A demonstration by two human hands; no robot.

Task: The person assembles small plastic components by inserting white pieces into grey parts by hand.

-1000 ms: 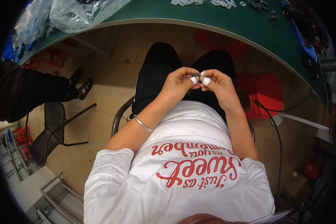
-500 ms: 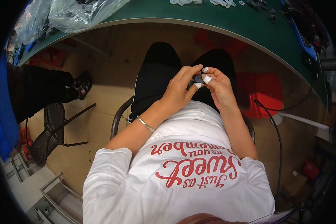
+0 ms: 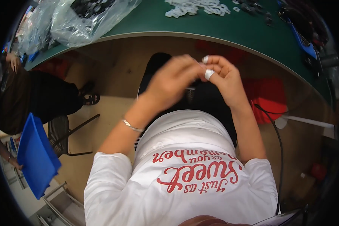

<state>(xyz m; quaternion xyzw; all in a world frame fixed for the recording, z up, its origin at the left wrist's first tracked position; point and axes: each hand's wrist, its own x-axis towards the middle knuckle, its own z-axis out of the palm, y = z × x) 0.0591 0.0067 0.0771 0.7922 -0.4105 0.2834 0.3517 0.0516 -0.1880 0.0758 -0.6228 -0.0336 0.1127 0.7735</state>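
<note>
Two bare hands register on my remote head view, close together above the black trousers [image 3: 154,63]. Left hand [image 3: 172,80]: back toward the camera, motion-blurred, fingertips meeting the right thumb in view. Right hand [image 3: 226,78]: fingers curled, white wraps [image 3: 209,75] on the thumb and one finger. Grip state: I cannot tell whether either hand is clamped on a part; blur and the left hand hide from me what lies between the fingertips. Beyond the lap, the green table [image 3: 248,32] carries white pieces [image 3: 196,6] in a heap, small dark pieces [image 3: 251,6] to their right, and a clear plastic bag [image 3: 77,30] at left. Far left: a co-worker's hand [image 3: 17,164] at the edge of a blue tray [image 3: 37,158].
</note>
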